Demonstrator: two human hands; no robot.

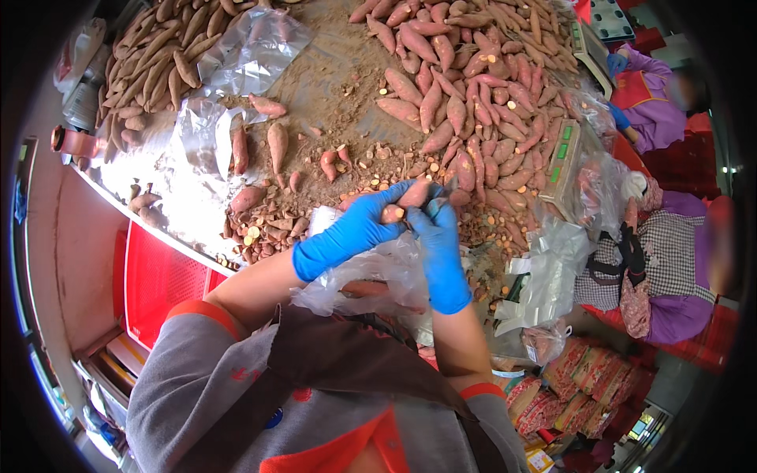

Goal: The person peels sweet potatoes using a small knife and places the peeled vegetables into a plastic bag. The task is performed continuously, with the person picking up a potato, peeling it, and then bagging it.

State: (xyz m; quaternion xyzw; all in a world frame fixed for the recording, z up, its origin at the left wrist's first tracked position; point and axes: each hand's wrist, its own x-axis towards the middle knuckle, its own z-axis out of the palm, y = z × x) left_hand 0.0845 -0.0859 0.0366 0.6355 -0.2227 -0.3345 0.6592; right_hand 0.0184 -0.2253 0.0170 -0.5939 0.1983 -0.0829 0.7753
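Note:
My left hand (361, 222), in a blue glove, is closed around a pinkish-red sweet potato (416, 194). A second sweet potato piece (391, 214), with a pale cut tip, shows by the same fingers. Right beside them is my right hand (440, 248), also gloved in blue. Its fingers are curled at the sweet potato; whether it grips that or a small tool is hidden. Below both hands, a clear plastic bag (378, 266) lies at the table's near edge, with a sweet potato (365, 288) in it. Cut ends and trimmings (278, 230) lie scattered on the table.
A large heap of red sweet potatoes (461, 112) covers the right; browner ones (159, 59) are piled far left. Scales (562, 162) and plastic bags (547, 266) line the right. Two people (656, 254) work there. A red crate (159, 278) stands below the left edge.

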